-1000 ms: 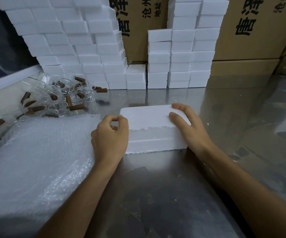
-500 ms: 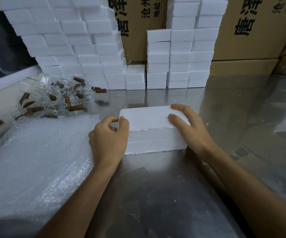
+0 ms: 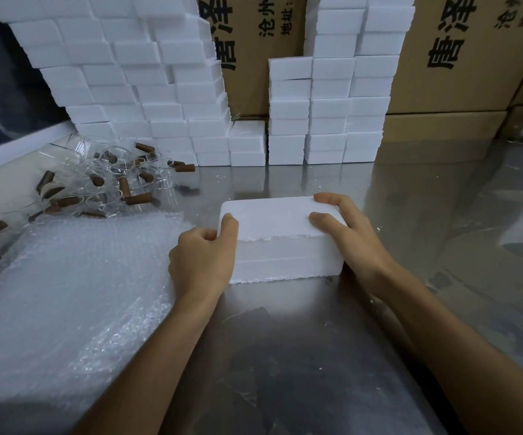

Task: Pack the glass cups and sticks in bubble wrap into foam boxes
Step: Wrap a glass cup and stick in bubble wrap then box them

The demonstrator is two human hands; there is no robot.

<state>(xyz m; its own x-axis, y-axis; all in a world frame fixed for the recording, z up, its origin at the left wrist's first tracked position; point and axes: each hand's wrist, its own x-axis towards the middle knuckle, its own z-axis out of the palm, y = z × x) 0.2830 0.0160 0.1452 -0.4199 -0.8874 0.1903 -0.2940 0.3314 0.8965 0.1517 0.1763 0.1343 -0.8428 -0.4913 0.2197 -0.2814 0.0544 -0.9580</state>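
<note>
A white foam box (image 3: 279,240) lies closed on the steel table (image 3: 285,356) in front of me. My left hand (image 3: 203,259) grips its left end, thumb curled over the lid's corner. My right hand (image 3: 348,233) holds the right end, fingers curved over the lid's top edge. A pile of clear glass cups (image 3: 109,177) mixed with brown sticks (image 3: 137,199) lies at the back left. A stack of bubble wrap sheets (image 3: 71,293) is spread on the table to the left of the box.
Stacks of white foam boxes (image 3: 134,89) stand along the back, more of the foam box stacks (image 3: 332,114) at centre right. Printed cardboard cartons (image 3: 461,58) rise behind them. A pale ledge (image 3: 12,158) borders the table at the far left.
Both hands stay on the box's ends. The left thumb has pressed further onto the lid's corner; the box has hardly shifted.
</note>
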